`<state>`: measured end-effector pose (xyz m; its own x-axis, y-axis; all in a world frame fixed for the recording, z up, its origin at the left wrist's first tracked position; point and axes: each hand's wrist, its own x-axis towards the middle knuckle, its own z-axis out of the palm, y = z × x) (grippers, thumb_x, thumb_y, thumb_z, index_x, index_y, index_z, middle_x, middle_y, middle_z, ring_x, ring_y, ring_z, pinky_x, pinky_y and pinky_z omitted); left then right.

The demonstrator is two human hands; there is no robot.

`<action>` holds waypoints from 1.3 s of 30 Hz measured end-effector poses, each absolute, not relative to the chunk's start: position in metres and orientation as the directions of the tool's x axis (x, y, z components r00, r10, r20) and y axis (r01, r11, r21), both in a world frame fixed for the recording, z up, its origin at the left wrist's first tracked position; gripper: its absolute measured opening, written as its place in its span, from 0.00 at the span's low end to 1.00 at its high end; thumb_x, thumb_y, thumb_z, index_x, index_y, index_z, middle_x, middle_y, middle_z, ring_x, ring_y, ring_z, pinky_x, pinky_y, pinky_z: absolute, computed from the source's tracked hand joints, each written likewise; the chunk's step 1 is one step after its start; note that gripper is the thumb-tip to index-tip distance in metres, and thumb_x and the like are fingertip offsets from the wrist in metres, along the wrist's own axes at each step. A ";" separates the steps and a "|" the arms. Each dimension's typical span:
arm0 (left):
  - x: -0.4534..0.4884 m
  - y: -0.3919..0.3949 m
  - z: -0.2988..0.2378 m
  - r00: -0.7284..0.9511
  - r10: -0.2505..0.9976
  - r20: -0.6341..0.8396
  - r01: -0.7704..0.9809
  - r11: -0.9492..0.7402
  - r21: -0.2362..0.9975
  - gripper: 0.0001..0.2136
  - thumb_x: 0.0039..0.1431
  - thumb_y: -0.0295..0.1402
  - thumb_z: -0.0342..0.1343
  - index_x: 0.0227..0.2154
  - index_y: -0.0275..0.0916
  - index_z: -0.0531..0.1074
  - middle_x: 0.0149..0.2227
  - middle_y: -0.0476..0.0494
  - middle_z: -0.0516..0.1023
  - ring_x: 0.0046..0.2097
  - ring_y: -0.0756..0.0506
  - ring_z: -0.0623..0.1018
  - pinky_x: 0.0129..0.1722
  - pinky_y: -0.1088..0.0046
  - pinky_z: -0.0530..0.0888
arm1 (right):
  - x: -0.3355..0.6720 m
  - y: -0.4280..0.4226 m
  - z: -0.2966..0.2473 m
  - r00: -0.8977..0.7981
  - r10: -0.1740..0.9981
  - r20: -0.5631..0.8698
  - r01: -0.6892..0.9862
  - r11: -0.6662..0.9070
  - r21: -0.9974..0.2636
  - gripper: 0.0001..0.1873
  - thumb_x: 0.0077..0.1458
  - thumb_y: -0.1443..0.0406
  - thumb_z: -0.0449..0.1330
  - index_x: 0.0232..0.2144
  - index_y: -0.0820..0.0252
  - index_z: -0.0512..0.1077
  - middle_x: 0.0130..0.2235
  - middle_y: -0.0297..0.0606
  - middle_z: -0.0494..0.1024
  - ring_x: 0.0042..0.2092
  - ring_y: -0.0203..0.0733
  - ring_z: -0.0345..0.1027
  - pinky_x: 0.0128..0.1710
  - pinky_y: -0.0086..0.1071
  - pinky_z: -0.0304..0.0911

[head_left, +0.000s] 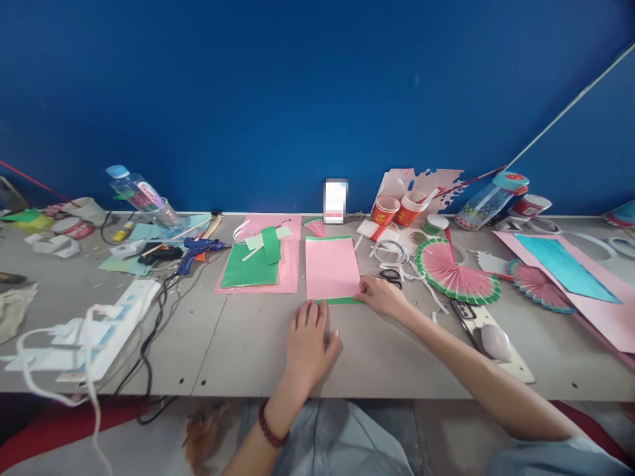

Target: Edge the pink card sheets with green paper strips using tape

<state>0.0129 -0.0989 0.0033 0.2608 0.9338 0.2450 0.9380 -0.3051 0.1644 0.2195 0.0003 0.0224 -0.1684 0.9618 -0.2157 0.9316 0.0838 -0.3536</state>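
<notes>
A pink paper sheet (331,268) lies on a green sheet (342,301) in the middle of the grey table (238,344); green shows at its top and bottom edges. My left hand (308,338) rests flat on the table just below the sheet's lower left corner, fingers stretched out. My right hand (381,295) pinches the lower right corner of the pink sheet, fingers pressed together.
Left of the sheet lie a green and pink paper stack (255,264), a blue glue gun (198,251), a power strip (112,324) and a bottle (141,195). To the right are scissors (391,276), red paper cups (399,210), a watermelon paper fan (454,271) and a phone (489,334).
</notes>
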 end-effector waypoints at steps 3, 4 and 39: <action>0.012 -0.099 0.004 0.263 0.933 0.245 0.936 -0.309 0.171 0.26 0.58 0.38 0.47 0.58 0.35 0.59 0.55 0.35 0.66 0.57 0.37 0.63 0.54 0.56 0.62 | 0.226 0.000 0.021 -0.188 0.960 -0.208 0.912 0.092 -0.399 0.07 0.50 0.60 0.60 0.28 0.57 0.67 0.28 0.33 0.74 0.29 0.37 0.64 0.25 0.27 0.46; 0.012 -0.099 0.004 0.265 0.932 0.248 0.934 -0.312 0.175 0.25 0.58 0.38 0.47 0.58 0.35 0.59 0.55 0.35 0.66 0.57 0.37 0.63 0.54 0.56 0.63 | 0.228 0.000 0.020 -0.200 0.958 -0.206 0.901 0.097 -0.423 0.06 0.49 0.61 0.59 0.27 0.57 0.67 0.27 0.33 0.73 0.29 0.37 0.64 0.25 0.27 0.47; 0.008 -0.102 0.010 0.369 0.863 0.344 0.798 -0.485 0.359 0.09 0.58 0.28 0.48 0.36 0.39 0.73 0.34 0.42 0.70 0.39 0.44 0.70 0.40 0.65 0.69 | 0.216 -0.042 0.007 -0.071 0.996 -0.056 0.219 -0.040 -0.975 0.14 0.49 0.60 0.58 0.39 0.59 0.67 0.33 0.37 0.71 0.33 0.38 0.69 0.28 0.31 0.69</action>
